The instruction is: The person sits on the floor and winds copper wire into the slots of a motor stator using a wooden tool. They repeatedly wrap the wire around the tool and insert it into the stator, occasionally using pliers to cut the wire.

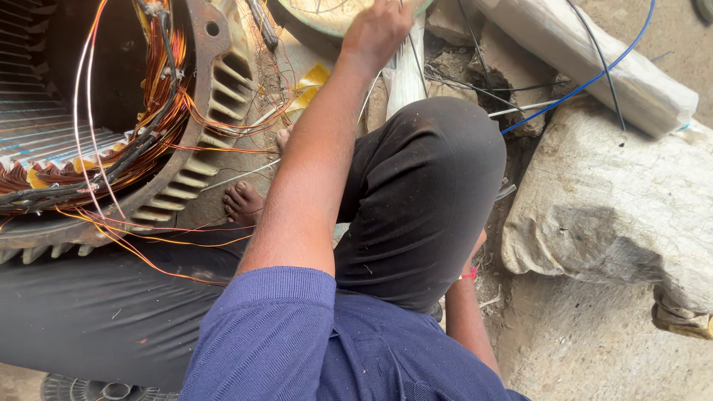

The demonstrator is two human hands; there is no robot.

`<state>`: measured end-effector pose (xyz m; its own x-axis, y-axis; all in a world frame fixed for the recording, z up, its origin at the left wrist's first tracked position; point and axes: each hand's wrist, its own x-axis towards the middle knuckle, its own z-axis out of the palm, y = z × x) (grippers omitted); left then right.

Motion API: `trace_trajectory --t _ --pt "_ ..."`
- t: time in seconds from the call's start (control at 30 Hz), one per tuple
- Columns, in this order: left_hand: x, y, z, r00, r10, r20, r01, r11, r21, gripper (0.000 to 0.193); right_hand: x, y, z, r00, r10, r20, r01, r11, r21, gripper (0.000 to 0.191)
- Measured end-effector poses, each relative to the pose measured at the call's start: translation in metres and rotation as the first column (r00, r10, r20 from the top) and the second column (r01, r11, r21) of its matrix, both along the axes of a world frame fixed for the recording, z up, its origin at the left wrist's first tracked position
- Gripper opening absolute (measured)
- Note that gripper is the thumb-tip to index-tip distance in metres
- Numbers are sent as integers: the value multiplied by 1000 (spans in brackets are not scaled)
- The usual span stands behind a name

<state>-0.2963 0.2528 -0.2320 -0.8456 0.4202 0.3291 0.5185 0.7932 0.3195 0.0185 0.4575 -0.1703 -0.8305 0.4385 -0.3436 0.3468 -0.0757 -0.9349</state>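
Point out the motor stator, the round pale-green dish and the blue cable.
motor stator (pixel 215 96), head view, on its finned iron rim.
round pale-green dish (pixel 319 18), head view, on its rim left of the reaching left hand (pixel 379 30).
blue cable (pixel 594 74), head view, mid-length over the rubble.

A: Room around the left hand (pixel 376 30)?
B: Tight. Round plate (pixel 327 15) under it at 12 o'clock, motor stator (pixel 134 126) with loose copper wires (pixel 148 148) crowding 9 o'clock.
A: 3 o'clock?
B: Rubble (pixel 512 67), a wrapped white bundle (pixel 594 59) and blue cable (pixel 594 74) block it.
A: 6 o'clock?
B: Raised knee (pixel 431 193), with a stone slab (pixel 616 200) beside it. Only a narrow gap between knee and slab.
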Motion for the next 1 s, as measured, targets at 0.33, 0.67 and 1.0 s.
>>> trace_trajectory --t 0.33,0.67,1.0 --pt "19 9 12 911 -17 412 -30 994 107 16 22 -7 5 988 128 89 -138 984 111 30" --pt "8 -7 64 933 -137 333 -39 881 472 87 44 -14 22 977 154 145 -181 963 197 30" --pt "-21 6 161 825 -338 454 203 925 321 35 44 -4 34 862 212 460 -489 582 649 32"
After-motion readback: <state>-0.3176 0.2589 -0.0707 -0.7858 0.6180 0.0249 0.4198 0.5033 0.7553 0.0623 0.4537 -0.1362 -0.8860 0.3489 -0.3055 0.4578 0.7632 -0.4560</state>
